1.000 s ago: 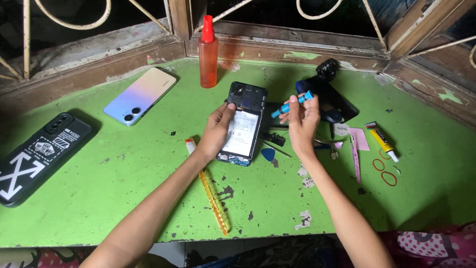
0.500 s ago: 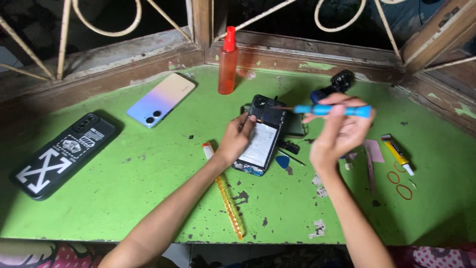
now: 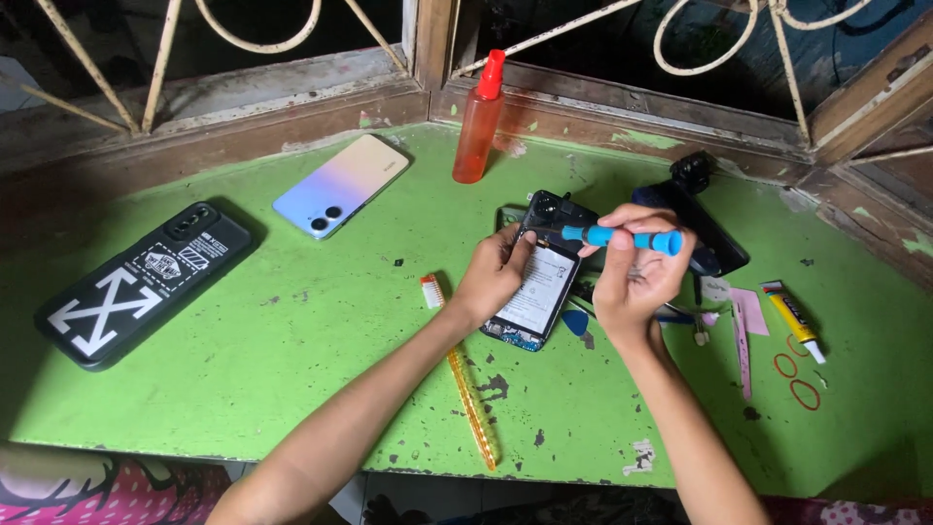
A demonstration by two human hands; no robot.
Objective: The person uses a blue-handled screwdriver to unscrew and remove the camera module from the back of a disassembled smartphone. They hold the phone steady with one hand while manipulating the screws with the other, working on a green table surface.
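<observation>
Since a second ago the right hand [image 3: 637, 277] has raised the blue screwdriver [image 3: 622, 236] level, fingers closed around it, tip now aimed at the opened phone [image 3: 537, 292]. The left hand [image 3: 494, 277] grips that phone's left edge, mid-bench toward the far edge. Screw work looks imminent.

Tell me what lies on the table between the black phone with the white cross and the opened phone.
In the head view, only bare green table lies between the black phone and the opened phone.
</observation>
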